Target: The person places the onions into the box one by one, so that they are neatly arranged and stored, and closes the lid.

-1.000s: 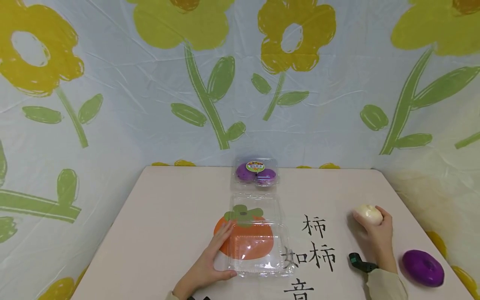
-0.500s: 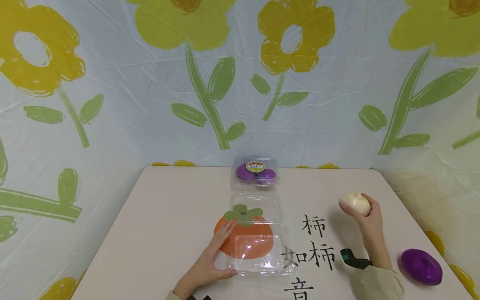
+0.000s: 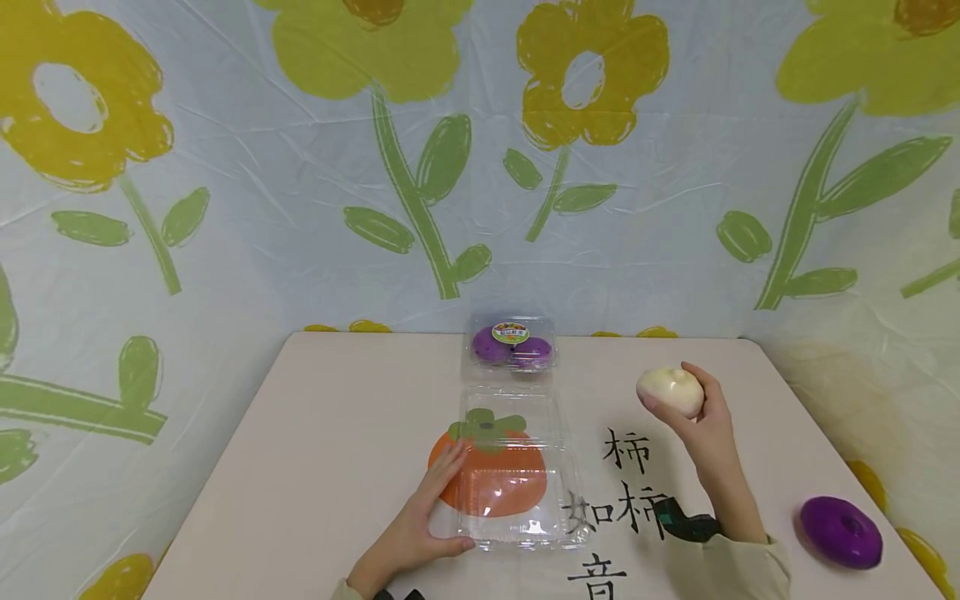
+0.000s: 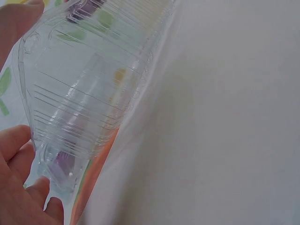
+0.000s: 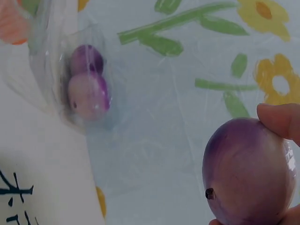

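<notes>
My right hand (image 3: 712, 437) holds a round, glossy fruit-like piece (image 3: 667, 392) between thumb and fingers, raised over the table. Its top looks cream in the head view; in the right wrist view its side (image 5: 248, 173) is purple fading to cream, with a small dark tip. An open clear plastic clamshell box (image 3: 525, 542) lies at the middle of the table with nothing in it. With thumb and fingers spread, my left hand (image 3: 420, 525) rests against the box's left side, the thumb at the near corner. A flattened purple fruit-like piece (image 3: 840, 532) lies by the right sleeve.
At the table's back edge stands a closed clear box (image 3: 512, 346) with purple pieces inside and a label on its lid. The table mat (image 3: 337, 450) bears a printed persimmon and black characters. A flower-patterned cloth (image 3: 300, 208) surrounds the table.
My right hand has carried the cream-and-purple piece up, leftward and away from me, off the right side of the table. My left hand and the open box have stayed in place.
</notes>
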Demonstrator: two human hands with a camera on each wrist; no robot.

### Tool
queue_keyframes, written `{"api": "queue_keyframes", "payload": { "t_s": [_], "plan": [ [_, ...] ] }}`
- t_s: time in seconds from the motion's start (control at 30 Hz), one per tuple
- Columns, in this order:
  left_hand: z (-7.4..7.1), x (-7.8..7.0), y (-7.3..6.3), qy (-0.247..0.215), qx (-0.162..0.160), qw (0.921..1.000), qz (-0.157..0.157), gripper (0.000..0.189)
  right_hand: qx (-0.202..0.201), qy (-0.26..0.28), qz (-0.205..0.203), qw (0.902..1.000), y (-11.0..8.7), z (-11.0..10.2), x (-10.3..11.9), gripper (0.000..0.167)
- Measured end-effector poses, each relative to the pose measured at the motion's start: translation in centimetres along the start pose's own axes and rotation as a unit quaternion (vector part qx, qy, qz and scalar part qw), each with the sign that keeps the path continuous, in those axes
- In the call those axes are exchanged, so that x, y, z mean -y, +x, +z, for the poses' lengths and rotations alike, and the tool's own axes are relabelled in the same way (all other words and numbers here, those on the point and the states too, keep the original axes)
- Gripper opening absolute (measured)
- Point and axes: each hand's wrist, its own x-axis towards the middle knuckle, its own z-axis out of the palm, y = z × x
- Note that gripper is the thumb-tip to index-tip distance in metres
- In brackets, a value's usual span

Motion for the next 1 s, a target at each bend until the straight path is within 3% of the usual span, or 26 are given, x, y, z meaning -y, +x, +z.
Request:
{"api": "queue_keyframes", "payload": {
  "t_s": [0.13, 0.4, 0.53, 0.8, 1.0],
  "plan": [
    [0.0, 0.1, 0.0, -0.001, 0.001, 1.0, -0.005, 0.098, 0.015, 0.009, -0.033, 0.9993, -0.8, 1.4, 1.6, 0.076],
    [0.9, 3.4, -0.6, 0.023, -0.003, 0.9997, 0.008, 0.103, 0.049, 0.019, -0.087, 0.9948, -2.2, 4.0, 3.6, 0.076],
    [0.9, 4.0, -0.8, 0.024, 0.003, 0.9997, 0.006, 0.103, 0.071, 0.026, -0.107, 0.9914, -2.8, 5.3, 4.2, 0.077],
    [0.8, 3.7, -0.7, 0.024, -0.006, 0.9995, 0.022, 0.104, 0.115, 0.017, -0.14, 0.9833, -4.0, 8.2, 4.1, 0.078],
    [0.1, 1.0, -0.1, 0.001, -0.011, 0.9994, 0.032, 0.098, 0.141, -0.017, -0.148, 0.9787, -5.2, 10.9, 3.1, 0.08]
  ]
}}
